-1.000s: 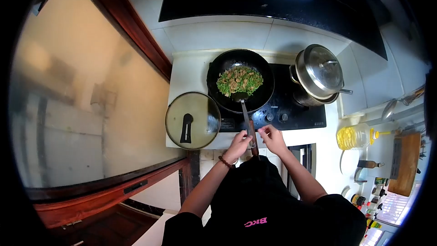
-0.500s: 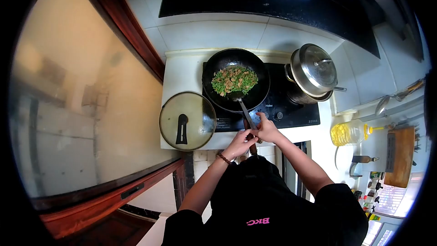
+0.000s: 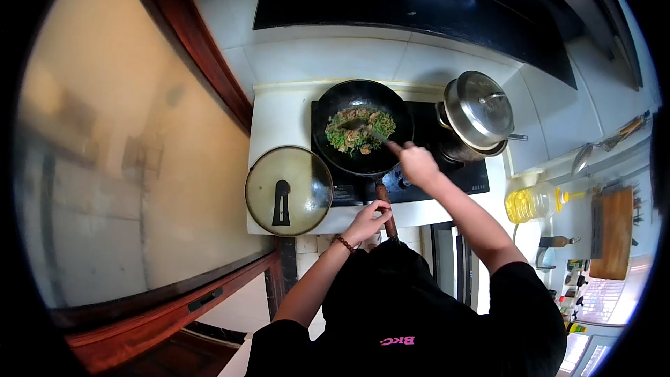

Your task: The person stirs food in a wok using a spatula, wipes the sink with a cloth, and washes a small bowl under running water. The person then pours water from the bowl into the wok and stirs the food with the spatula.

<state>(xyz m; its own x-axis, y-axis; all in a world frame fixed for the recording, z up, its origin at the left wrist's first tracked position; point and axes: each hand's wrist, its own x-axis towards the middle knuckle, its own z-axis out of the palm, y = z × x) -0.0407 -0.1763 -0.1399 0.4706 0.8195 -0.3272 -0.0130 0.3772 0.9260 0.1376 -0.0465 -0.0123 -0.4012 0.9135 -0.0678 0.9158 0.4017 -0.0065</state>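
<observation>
Here, the right hand (image 3: pixel 419 166) has its fingers wrapped round the spatula (image 3: pixel 380 137); the left hand (image 3: pixel 370 220) half-curls against the handle (image 3: pixel 386 204), whether gripping one cannot tell. The spatula's end lies among the food (image 3: pixel 360 144) in the wok (image 3: pixel 368 165). Stirring seems in hand; the next stroke calls for a steady wok.
</observation>
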